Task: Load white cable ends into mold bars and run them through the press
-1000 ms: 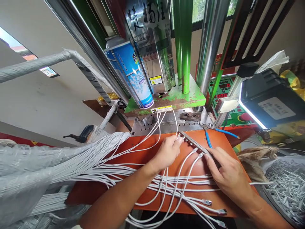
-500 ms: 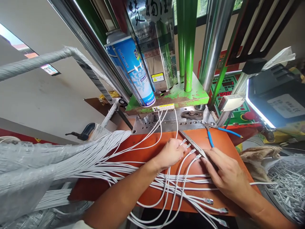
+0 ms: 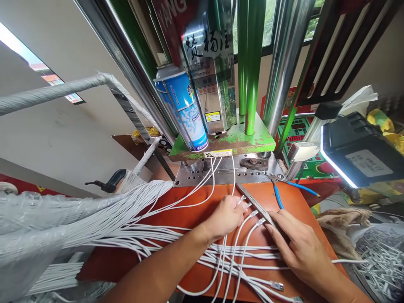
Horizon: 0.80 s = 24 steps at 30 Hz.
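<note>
The bar (image 3: pixel 253 203) is dull metal; the cables (image 3: pixel 126 208), smooth plastic. Counter (image 3: pixel 263 192): smooth, faintly glossy. Can (image 3: pixel 186 113): glossy. Plate (image 3: pixel 261 136): chipped green paint. Wrap (image 3: pixel 34 246): crinkled, shiny plastic.

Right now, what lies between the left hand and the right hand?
In the head view, two cable plugs and part of the metal bar that the right hand holds.

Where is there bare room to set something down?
The orange tabletop is bare between the metal bar and blue-handled pliers, and between the pliers' handles above the right hand. White cables crowd its left and near sides.
</note>
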{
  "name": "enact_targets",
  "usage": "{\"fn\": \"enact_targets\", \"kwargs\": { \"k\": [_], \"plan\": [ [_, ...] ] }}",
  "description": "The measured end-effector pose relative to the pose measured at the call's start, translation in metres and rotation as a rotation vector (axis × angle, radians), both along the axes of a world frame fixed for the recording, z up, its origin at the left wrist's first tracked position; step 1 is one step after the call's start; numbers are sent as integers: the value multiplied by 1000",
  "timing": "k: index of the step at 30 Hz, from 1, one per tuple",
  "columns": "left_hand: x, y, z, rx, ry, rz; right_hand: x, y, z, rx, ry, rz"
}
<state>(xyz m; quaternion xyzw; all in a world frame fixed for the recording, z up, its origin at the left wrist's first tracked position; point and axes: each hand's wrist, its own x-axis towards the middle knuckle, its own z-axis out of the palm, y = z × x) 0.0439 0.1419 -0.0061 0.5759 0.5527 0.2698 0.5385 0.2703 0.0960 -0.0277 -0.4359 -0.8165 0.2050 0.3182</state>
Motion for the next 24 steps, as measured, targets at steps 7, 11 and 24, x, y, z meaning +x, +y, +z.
{"fn": "enact_targets", "kwargs": {
  "k": [7, 11, 24],
  "plan": [
    [6, -2, -10, 120, 80, 11, 4, 2, 11, -57, 53, 91],
    [0, 3, 2, 19, 60, -83, -1, 3, 9, -14, 41, -2],
    [-28, 7, 8, -83, 79, -47, -1, 3, 5, 36, -8, -98]
  ]
}}
